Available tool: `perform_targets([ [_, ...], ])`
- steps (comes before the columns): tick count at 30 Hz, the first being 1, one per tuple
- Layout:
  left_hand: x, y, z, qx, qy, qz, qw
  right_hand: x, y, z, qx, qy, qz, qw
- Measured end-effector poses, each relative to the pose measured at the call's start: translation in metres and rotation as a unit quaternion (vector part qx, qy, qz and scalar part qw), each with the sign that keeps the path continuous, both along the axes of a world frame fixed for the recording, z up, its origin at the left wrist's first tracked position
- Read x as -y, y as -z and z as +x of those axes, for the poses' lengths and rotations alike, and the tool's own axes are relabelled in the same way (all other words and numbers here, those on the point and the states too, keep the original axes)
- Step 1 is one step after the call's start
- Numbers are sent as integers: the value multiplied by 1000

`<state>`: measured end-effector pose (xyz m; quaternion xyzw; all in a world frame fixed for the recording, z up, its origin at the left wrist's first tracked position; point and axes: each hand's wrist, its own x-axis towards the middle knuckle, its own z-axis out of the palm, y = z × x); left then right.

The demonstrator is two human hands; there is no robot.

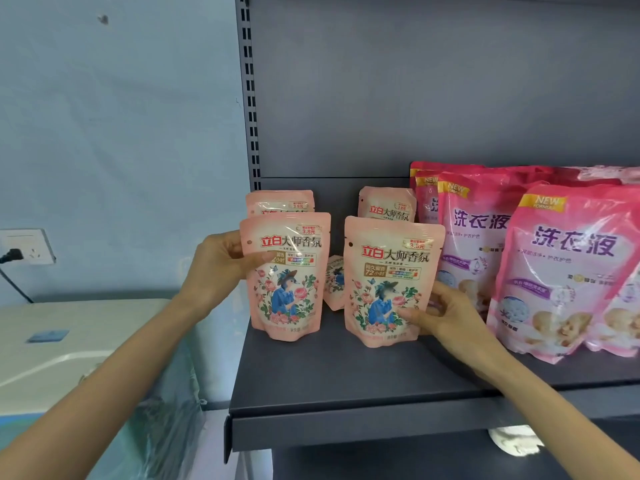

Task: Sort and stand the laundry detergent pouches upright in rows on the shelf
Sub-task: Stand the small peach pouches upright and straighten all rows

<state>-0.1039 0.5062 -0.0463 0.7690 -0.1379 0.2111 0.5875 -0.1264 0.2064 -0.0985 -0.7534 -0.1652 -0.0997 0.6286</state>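
**Hand and Pouch Positions at the Shelf**

The left hand (pixel 221 261) grips the upper left edge of the left front pouch (pixel 287 282), thumb laid across the glossy face and fingers behind. The right hand (pixel 440 315) pinches the lower right edge of the right front pouch (pixel 389 285), one digit on the face and the others curled behind the edge. Both are pale pink, rounded-corner film pouches with floral print, standing upright and apart on the matte dark grey metal shelf (pixel 346 382). Directly behind each stands a matching pouch: rear left pouch (pixel 280 202) and rear right pouch (pixel 388 204). A further small pouch (pixel 334 282) leans tilted in the gap between the front pair. To the right, large crinkled pink bags (pixel 568 271) stand in overlapping rows. A slotted steel upright (pixel 251 98) borders the shelf's left side.
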Motion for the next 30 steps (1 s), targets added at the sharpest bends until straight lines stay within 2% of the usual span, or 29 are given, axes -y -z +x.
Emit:
perform_targets([
  [8,-5,1,33,-32,-46,-50,997,-37,0,-1,-6,-59,0,998],
  [13,1,0,46,-29,-41,-37,998,-78,3,11,16,-40,-25,999],
  [18,-3,-1,43,-76,-15,-32,997,-104,2,22,38,-21,-39,998],
  [30,-13,2,13,-91,-25,-60,994,-127,1,37,52,-5,-76,996],
])
